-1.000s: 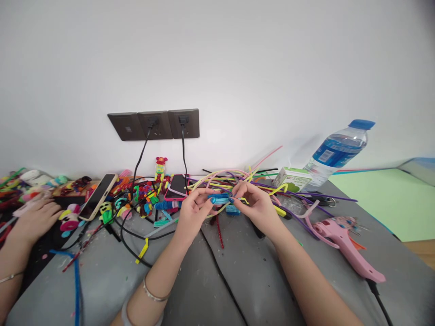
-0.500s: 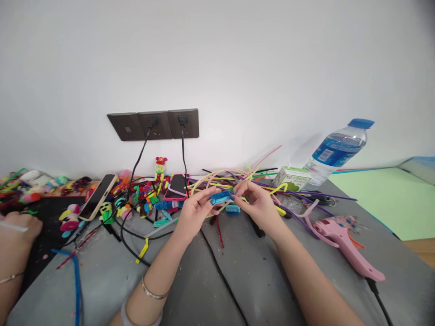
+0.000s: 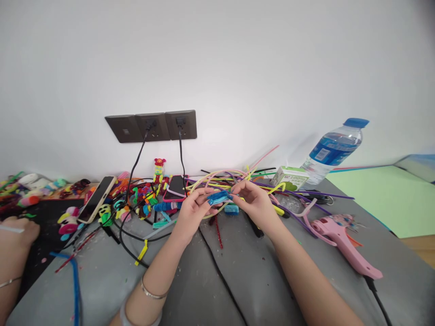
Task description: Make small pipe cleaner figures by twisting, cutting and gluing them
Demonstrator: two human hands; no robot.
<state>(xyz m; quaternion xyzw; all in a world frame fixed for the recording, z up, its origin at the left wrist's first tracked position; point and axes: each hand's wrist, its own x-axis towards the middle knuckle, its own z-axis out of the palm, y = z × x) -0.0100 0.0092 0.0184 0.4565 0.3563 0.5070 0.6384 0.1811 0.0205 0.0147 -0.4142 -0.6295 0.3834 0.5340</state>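
Observation:
Between my two hands is a small bundle of blue pipe cleaner (image 3: 219, 197), dark blue above and lighter blue below. My left hand (image 3: 194, 210) pinches its left end between thumb and fingers. At the right end, my right hand (image 3: 252, 202) closes thumb and fingertips on it. Just under the bundle, a second light blue piece (image 3: 231, 209) lies on the grey table (image 3: 272, 280). Behind my hands spread loose pipe cleaners (image 3: 222, 174) in yellow, pink and purple.
A pink glue gun (image 3: 353, 251) and a tilted water bottle (image 3: 335, 149) are on the right, by a green-white box (image 3: 290, 177). Leftward lie colourful pipe-cleaner figures (image 3: 105, 214), phones (image 3: 98, 199) and black cables (image 3: 217, 267). Another person's hand (image 3: 21, 233) rests at far left.
The view has shifted slightly. The blue bundle tilts a little more, its right end higher; both hands keep their grip on it.

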